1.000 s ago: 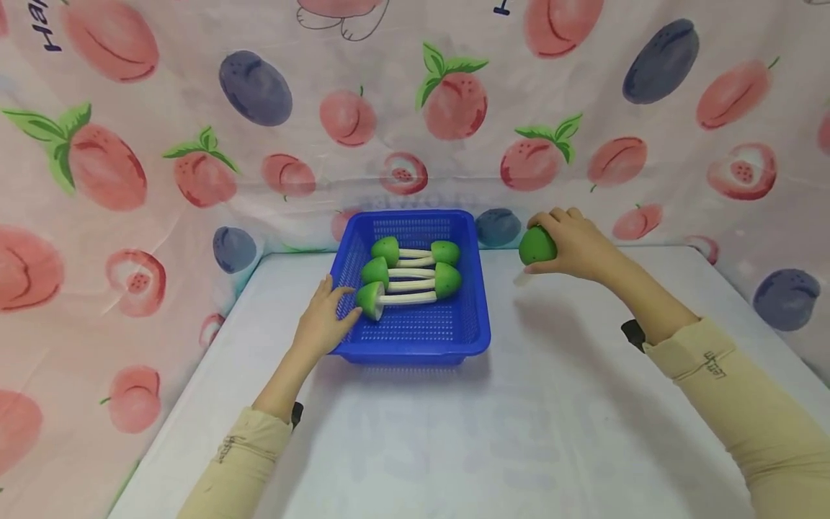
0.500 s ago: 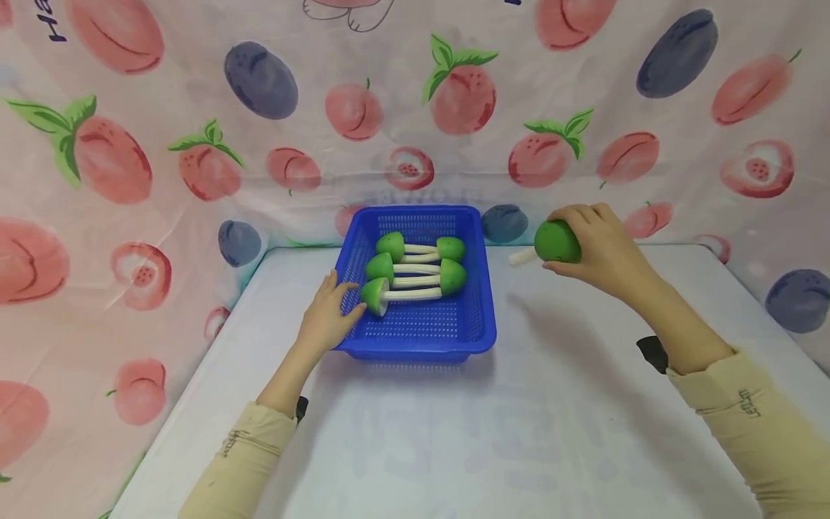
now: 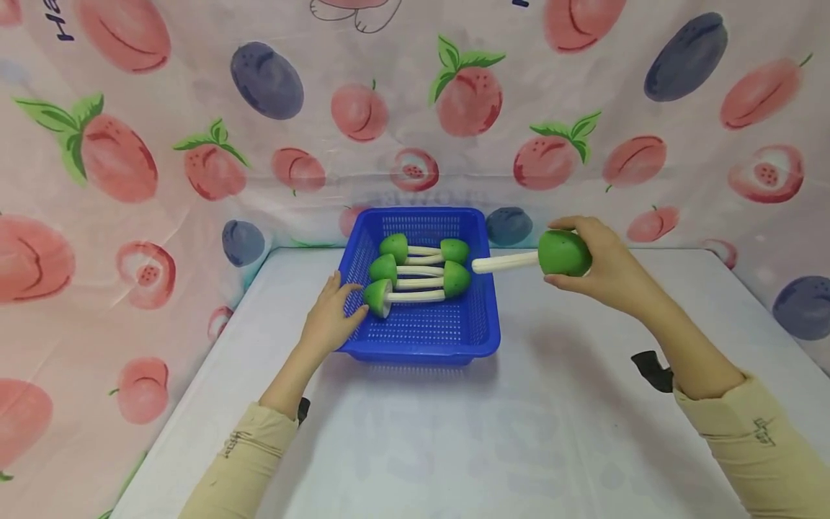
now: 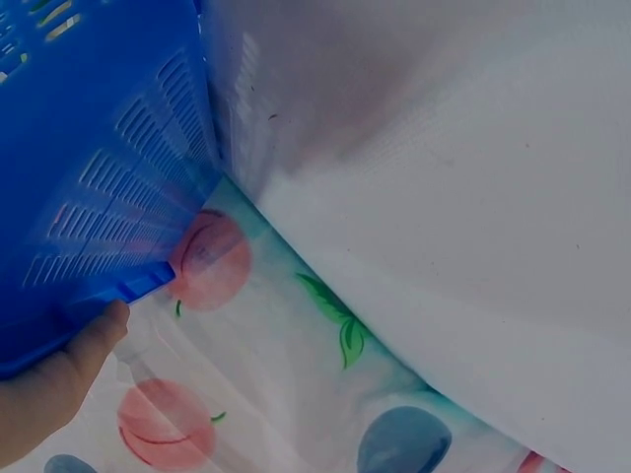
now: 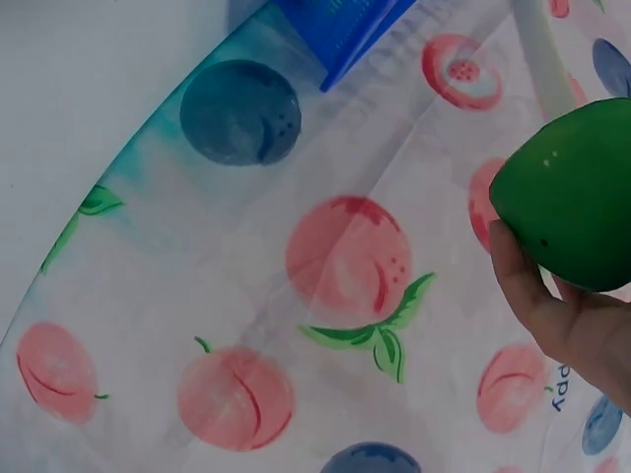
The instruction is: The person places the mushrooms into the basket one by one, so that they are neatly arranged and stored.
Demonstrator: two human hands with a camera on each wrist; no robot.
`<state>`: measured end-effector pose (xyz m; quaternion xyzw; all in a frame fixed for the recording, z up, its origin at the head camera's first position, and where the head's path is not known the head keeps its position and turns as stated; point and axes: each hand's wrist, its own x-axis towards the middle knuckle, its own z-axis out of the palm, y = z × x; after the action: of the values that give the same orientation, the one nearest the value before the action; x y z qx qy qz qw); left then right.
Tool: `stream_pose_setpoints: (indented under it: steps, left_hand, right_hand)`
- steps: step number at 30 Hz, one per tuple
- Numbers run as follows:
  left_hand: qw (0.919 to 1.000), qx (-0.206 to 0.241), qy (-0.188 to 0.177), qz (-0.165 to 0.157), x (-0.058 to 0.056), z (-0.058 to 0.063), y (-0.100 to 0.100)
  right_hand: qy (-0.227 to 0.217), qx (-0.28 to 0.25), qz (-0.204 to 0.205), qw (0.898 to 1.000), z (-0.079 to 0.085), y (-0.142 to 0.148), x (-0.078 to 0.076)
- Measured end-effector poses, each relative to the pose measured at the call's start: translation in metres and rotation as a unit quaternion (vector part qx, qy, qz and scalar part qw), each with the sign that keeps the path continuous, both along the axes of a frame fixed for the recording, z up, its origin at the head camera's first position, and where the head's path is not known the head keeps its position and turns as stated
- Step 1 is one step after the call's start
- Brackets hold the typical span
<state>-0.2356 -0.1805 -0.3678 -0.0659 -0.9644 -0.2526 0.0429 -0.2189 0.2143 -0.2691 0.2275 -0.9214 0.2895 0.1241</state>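
My right hand (image 3: 606,267) grips a toy mushroom (image 3: 564,253) by its green cap, above the table to the right of the blue basket (image 3: 415,349). The mushroom lies sideways in the air, its white stem pointing left and overlapping the basket's right rim in the head view. In the right wrist view, fingertips (image 5: 508,256) press the cap. My left hand (image 3: 328,317) holds the basket's left rim, with thumb and forefinger reaching over it. Inside the basket lie several similar mushrooms (image 3: 415,296), side by side with caps at alternating ends.
The basket stands on a white-covered table (image 3: 415,440), near its back edge. Behind rises a pink fruit-print cloth (image 3: 363,173), which also hangs down along the left side.
My right hand has turned the mushroom so its stem swings from pointing down to pointing left toward the basket. The left hand stays at the rim.
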Motion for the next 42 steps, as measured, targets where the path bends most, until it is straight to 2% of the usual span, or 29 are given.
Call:
stream_pose_setpoints:
  steps: [9, 17, 23, 30, 42]
  left_hand:
    - [1.0, 0.001, -0.005, 0.003, 0.001, 0.001, 0.0]
    - [1.0, -0.002, -0.007, 0.0, 0.0, 0.0, 0.002]
    - [1.0, -0.003, -0.008, 0.004, 0.0, 0.003, 0.002]
    - [0.9999, -0.007, -0.011, 0.007, 0.001, 0.002, 0.0]
    - [0.9999, -0.011, -0.006, 0.003, -0.001, 0.001, 0.0]
  right_hand:
    - [-0.044, 0.002, 0.055, 0.997, -0.011, -0.016, -0.005]
    - [-0.087, 0.03, 0.057, 0.994, -0.011, -0.029, -0.01]
    - [-0.09, 0.052, 0.063, 0.993, -0.007, -0.044, -0.018]
    - [-0.095, 0.095, 0.073, 0.988, -0.013, -0.063, -0.027]
    - [-0.089, 0.118, 0.111, 0.983, -0.022, -0.083, -0.049]
